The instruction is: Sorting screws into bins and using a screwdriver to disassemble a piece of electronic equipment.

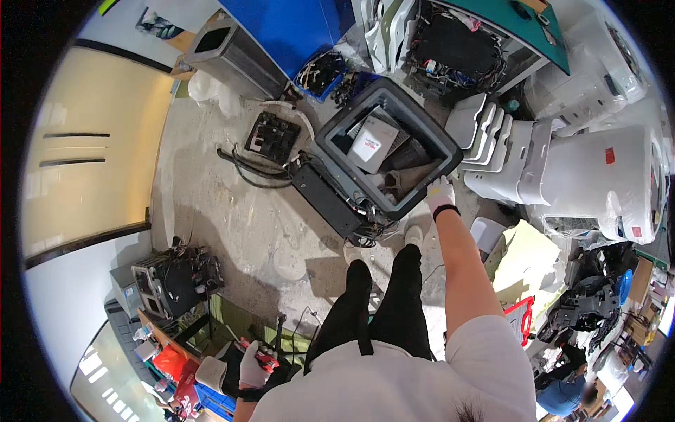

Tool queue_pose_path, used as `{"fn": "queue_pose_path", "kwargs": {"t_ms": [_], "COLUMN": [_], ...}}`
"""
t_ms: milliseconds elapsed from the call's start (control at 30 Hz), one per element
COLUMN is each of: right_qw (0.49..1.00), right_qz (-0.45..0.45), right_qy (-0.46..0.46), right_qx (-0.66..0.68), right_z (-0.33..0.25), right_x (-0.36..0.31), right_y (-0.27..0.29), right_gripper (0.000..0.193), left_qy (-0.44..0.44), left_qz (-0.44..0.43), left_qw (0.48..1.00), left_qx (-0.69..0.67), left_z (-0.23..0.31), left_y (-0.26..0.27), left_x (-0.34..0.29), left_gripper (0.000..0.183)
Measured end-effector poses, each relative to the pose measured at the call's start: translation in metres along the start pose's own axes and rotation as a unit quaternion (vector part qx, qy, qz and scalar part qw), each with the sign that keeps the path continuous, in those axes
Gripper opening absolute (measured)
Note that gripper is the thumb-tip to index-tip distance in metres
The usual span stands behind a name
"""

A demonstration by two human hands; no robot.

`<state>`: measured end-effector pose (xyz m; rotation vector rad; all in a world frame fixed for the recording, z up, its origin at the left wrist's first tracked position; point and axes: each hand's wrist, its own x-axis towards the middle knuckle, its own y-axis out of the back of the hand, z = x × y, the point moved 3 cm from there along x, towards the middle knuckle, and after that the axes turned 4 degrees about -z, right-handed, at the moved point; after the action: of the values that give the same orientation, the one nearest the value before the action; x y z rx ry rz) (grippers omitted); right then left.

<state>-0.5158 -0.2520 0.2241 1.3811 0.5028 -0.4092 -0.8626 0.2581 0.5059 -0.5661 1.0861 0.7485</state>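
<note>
My right hand (441,195), in a white glove, reaches forward and has hold of the near right rim of a large dark grey bin (334,130). Inside that bin lie a white box (373,144) with red marks and a brown-grey rolled or tubular piece (409,179). My left hand (252,367), gloved too, is low at my left side. Its fingers are wrapped round a small red tool (267,360), whose exact kind I cannot make out. A long black equipment panel (325,197) leans against the bin's left side.
A black device (272,137) and cables lie on the floor left of the bin. Several white plastic shells (485,133) stand at the right, beside wrapped white machines (598,176). Behind the bin are a blue crate (321,74) and a metal trash can (235,56). Someone in blue (562,395) is at lower right.
</note>
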Motion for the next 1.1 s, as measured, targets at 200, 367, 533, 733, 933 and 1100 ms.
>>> {"fn": "queue_pose_path", "kwargs": {"t_ms": [200,367,533,733,933,1100], "right_qw": [0.996,0.997,0.998,0.904,0.909,0.859], "right_qz": [-0.067,0.031,0.006,-0.360,-0.313,-0.174], "right_qy": [0.013,0.072,0.019,-0.156,-0.101,-0.234], "right_qx": [-0.053,0.026,0.057,0.173,0.258,0.421], "right_z": [0.010,0.013,0.051,0.068,0.032,-0.032], "right_x": [0.009,-0.052,-0.177,-0.365,-0.452,-0.454], "right_y": [-0.012,-0.018,-0.111,-0.196,-0.262,-0.163], "right_gripper": [0.054,0.055,0.055,0.040,0.029,0.026], "left_qy": [0.032,0.033,0.037,0.038,-0.027,-0.030], "left_qz": [0.001,-0.038,0.024,-0.033,-0.031,-0.084], "left_qw": [0.998,0.996,0.995,0.986,0.938,0.958], "left_qx": [0.053,0.069,0.085,0.157,0.345,0.274], "left_z": [-0.027,-0.035,-0.031,-0.017,0.026,0.055], "left_y": [-0.038,-0.050,-0.064,-0.078,-0.069,-0.055], "left_x": [-0.010,-0.005,-0.003,0.021,0.069,0.093], "left_gripper": [0.020,0.018,0.019,0.019,0.020,0.018]}}
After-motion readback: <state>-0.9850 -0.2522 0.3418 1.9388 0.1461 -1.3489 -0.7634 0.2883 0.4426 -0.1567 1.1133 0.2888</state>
